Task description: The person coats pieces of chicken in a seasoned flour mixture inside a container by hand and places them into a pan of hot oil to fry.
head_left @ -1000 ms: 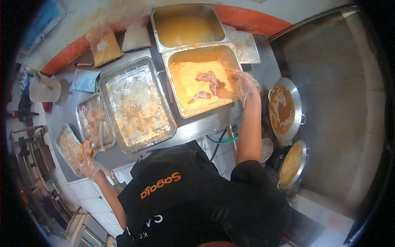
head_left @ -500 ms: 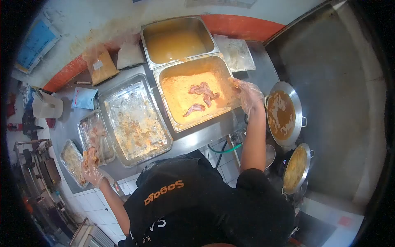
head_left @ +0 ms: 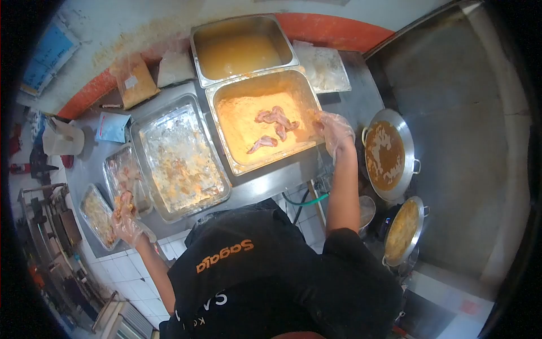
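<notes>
My left hand (head_left: 131, 227), in a clear plastic glove, closes on a piece of raw chicken (head_left: 125, 202) beside the small foil-like trays at the left. Flour-coated fingertips of my right hand (head_left: 337, 134), also gloved, lie over the right rim of a deep metal pan (head_left: 244, 169). This pan holds orange seasoned flour (head_left: 240, 118), with several raw chicken strips (head_left: 278, 120) lying on top. Wrapped raw meat (head_left: 130, 179) sits in a tray just above my left hand. A second small tray (head_left: 97, 217) with pale contents is to its left.
A wide shallow tray (head_left: 226, 189) with flour residue stands left of the flour pan. Behind that pan is another deep pan (head_left: 197, 56) of cloudy yellowish liquid. Two woks (head_left: 410, 152) of frying oil stand at the right. Bags (head_left: 135, 85), a sachet (head_left: 113, 127) and a white jug (head_left: 63, 137) line the back left.
The whole view has shifted slightly. My left hand stays by the small trays with the chicken, and my right hand stays at the flour pan's right rim.
</notes>
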Demonstrator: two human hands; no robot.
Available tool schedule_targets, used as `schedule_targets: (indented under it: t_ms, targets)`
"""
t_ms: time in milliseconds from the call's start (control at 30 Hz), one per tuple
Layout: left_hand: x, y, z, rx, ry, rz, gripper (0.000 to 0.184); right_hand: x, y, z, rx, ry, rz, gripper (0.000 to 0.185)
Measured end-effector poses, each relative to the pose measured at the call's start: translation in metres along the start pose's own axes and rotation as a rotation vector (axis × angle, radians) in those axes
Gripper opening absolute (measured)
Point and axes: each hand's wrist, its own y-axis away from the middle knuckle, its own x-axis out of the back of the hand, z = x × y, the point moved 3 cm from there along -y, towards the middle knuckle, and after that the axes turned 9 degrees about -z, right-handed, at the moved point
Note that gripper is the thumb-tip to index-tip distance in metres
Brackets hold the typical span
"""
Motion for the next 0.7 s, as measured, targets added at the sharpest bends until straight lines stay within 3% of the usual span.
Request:
schedule_targets:
  t_ms: [233, 333, 500, 567, 633, 700]
  targets:
    - [0.01, -0.003, -0.016, -0.007, 0.046, -0.022, 0.033, 0.006, -0.003, 0.003, 0.02, 0.033, -0.001, 0.026]
    - [-0.009, 0.011, 0.007, -0.016, 0.05, -0.027, 0.031, 0.005, -0.003, 0.005, 0.032, 0.025, 0.008, 0.027]
    - [0.005, 0.002, -0.01, -0.062, -0.03, -0.027, 0.028, -0.026, 0.007, -0.004, 0.041, 0.046, -0.028, 0.03]
    - [0.015, -0.001, -0.019, -0.09, -0.081, -0.035, 0.028, -0.056, 0.017, -0.012, 0.07, -0.001, -0.116, 0.033]
    - [0.035, -0.007, -0.028, -0.105, -0.437, 0.022, 0.029, -0.094, 0.019, -0.01, 0.077, -0.037, -0.289, 0.037]
    - [0.034, 0.001, -0.014, -0.109, -0.433, 0.004, 0.028, -0.145, 0.026, 0.003, 0.095, -0.039, -0.455, 0.047]
